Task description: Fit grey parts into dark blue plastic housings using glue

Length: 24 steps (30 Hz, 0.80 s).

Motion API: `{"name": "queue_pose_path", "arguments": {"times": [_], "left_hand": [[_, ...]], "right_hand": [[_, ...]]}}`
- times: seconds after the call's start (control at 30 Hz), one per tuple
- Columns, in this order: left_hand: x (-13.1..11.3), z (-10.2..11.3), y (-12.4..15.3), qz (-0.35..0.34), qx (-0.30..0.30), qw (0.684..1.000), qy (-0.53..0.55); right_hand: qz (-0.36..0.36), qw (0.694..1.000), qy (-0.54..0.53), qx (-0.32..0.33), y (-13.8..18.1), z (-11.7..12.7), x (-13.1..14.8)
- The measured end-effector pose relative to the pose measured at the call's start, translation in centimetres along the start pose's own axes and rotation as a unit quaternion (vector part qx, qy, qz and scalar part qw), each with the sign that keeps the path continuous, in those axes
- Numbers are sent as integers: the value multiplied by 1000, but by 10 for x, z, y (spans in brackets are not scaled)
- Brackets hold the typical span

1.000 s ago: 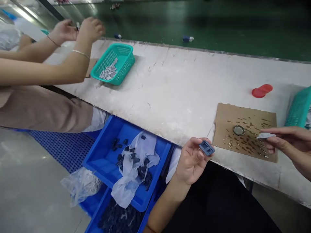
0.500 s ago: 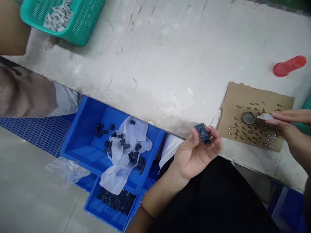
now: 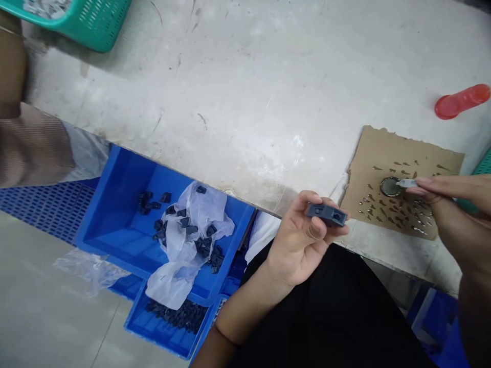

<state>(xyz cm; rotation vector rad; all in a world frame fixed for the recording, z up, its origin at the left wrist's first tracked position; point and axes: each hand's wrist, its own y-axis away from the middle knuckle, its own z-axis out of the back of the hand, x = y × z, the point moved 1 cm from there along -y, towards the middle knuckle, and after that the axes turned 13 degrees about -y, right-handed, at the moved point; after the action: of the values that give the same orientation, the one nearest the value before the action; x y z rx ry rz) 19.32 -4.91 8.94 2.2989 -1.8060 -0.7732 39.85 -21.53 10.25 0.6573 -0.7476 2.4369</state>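
Both hands [image 3: 303,245] are bare — no gloves, rings or wristbands — and the forearms are uncovered, with black clothing [image 3: 330,317] across the lap below them.

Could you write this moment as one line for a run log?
left hand: grips dark plastic part | right hand: holds small white piece at round metal cap | cap on cardboard sheet

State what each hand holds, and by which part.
Left hand: dark blue plastic part, pinched at its left end. Right hand: small pale piece, gripped by its right end.
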Motion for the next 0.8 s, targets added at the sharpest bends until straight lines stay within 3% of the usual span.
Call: {"name": "queue_pose_path", "arguments": {"times": [0.1, 0.2, 0.37, 0.7, 0.8], "left_hand": [[-2, 2, -1, -126, 8, 987, -96], [-3, 3, -1, -193, -9, 967, -168], [-3, 4, -1, -217, -28, 951, -217], [0, 5, -3, -235, -24, 946, -223], [1, 6, -3, -250, -34, 935, -251]], "right_hand": [[16, 999, 37, 28, -4, 1, 12], [51, 996, 53, 44, -7, 1, 11], [177, 983, 13, 34, -7, 5, -6], [207, 976, 18, 58, -7, 4, -11], [172, 983, 16, 56, -8, 6, -8]]}}
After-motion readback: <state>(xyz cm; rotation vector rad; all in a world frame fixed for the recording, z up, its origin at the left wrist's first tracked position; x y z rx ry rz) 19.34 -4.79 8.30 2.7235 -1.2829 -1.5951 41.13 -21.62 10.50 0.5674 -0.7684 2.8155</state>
